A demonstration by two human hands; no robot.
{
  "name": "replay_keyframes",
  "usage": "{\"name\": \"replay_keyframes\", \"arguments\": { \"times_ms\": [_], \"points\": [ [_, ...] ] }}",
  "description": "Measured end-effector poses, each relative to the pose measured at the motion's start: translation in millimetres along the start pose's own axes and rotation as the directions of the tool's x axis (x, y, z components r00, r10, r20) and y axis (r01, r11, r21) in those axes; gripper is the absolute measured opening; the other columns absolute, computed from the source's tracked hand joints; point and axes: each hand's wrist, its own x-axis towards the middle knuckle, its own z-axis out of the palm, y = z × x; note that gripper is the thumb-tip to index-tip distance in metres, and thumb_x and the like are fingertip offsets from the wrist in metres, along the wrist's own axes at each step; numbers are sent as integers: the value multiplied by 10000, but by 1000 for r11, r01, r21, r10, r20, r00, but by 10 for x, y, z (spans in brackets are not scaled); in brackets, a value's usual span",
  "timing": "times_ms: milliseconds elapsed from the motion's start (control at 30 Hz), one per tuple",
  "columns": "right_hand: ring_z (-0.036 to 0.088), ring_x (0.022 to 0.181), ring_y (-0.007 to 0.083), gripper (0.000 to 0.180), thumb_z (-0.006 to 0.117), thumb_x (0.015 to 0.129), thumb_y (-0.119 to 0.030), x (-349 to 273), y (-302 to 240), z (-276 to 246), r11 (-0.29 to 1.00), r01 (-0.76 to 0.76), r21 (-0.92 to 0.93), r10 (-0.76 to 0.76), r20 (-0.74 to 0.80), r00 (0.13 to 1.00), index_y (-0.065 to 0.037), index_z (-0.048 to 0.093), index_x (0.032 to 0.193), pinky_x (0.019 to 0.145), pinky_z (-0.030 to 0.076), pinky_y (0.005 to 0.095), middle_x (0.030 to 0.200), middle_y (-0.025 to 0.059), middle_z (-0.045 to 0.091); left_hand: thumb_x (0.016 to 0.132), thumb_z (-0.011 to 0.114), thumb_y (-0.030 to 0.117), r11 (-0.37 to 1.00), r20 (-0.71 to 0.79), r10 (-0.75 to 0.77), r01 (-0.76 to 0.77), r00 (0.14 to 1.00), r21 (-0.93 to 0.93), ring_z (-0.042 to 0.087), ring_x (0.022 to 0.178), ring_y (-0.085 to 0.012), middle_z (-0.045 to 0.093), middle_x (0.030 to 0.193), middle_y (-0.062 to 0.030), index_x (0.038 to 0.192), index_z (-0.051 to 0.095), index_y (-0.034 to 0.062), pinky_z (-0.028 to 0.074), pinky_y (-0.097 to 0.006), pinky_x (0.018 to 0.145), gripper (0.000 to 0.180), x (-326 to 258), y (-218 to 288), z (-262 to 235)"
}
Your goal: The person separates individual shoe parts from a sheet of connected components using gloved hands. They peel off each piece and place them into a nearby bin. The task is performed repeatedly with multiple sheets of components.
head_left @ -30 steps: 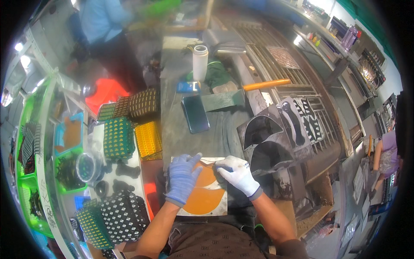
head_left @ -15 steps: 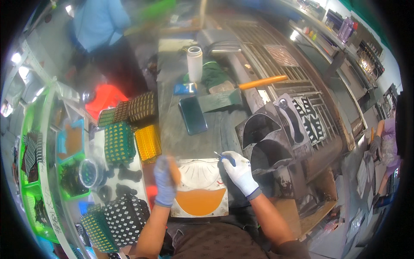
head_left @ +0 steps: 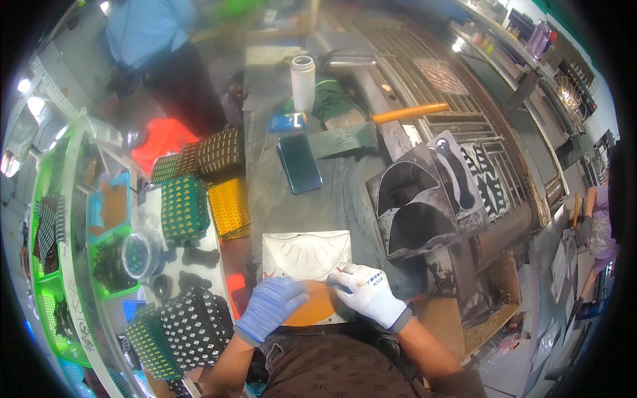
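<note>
A flat metal plate [head_left: 306,247] with engraved fan lines and red marks lies in front of me. Over its near half is an orange-brown half-round sheet piece [head_left: 320,304]. My left hand [head_left: 273,306], in a blue glove, has its fingers pressed together on the sheet piece's left side. On the right side, my right hand [head_left: 366,292] in a white glove pinches the sheet's edge with bent fingers. Both hands hide parts of the sheet and plate. The blue-handled pointed tool does not show; whether it is inside the right glove is hidden.
Beyond the plate lie a phone [head_left: 299,164], a white bottle [head_left: 302,85] and an orange-handled tool [head_left: 411,113]. Dark metal templates [head_left: 418,229] stand right. Stacks of green patterned pieces [head_left: 184,209] and yellow ones [head_left: 229,207] are left. A person in blue [head_left: 149,33] stands far left.
My left hand, blurred earlier with an orange piece in it, has come down onto the sheet. My right hand has moved down to its right edge; the blue-handled tool has gone from sight.
</note>
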Motion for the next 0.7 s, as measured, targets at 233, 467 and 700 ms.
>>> {"name": "replay_keyframes", "arguments": {
  "times_ms": [233,467,700],
  "points": [
    [710,844,324,183,708,865,-185,16,-13,-24,987,24,157,-22,-14,1000,-133,769,1030,757,578,399,937,101,716,882,768,275,989,-102,-112,121,988,82,686,911,-346,727,948,-146,1064,758,64,522,-463,842,279,-8,61,148],
    [742,913,289,204,708,888,-180,-29,101,-119,866,0,499,38,-66,997,-72,787,1042,829,578,371,973,130,756,855,793,229,998,-107,-16,9,994,-64,657,909,-342,697,911,-123,969,769,69,512,-440,836,198,-44,-97,117],
    [743,964,289,248,680,927,-203,4,211,1,901,-181,394,221,-58,974,-46,764,1099,879,570,372,1055,151,762,915,742,113,637,-333,-312,-64,890,-768,654,1115,-214,670,1217,-87,1116,725,91,512,-369,1001,204,-390,-371,90]
  ]
}}
